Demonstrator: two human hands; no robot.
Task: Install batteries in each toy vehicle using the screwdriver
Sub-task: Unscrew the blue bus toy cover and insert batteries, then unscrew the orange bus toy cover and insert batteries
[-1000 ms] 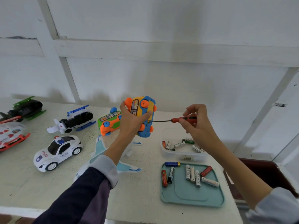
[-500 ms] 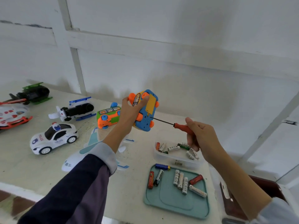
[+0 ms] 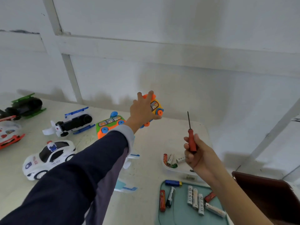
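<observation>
My left hand (image 3: pixel 142 109) reaches far out over the back of the table and grips a small yellow and blue toy bus with orange wheels (image 3: pixel 155 106), held just above the tabletop. My right hand (image 3: pixel 197 155) holds a screwdriver with a red handle (image 3: pixel 191 140) upright, its dark shaft pointing up, well apart from the bus. Loose batteries lie on a teal tray (image 3: pixel 180 213) at the front right, and more sit in a clear tub (image 3: pixel 176 169) behind it.
A green and orange toy bus (image 3: pixel 109 125) stands left of my arm. Further left are a blue and black helicopter (image 3: pixel 73 122), a white police car (image 3: pixel 48 158), a green and black helicopter (image 3: pixel 24 106) and a red and white toy (image 3: pixel 8 135). A brown box (image 3: pixel 267 195) sits at the right.
The screwdriver has come away from the bus and now points up. My left hand has carried the bus away from me toward the back of the table.
</observation>
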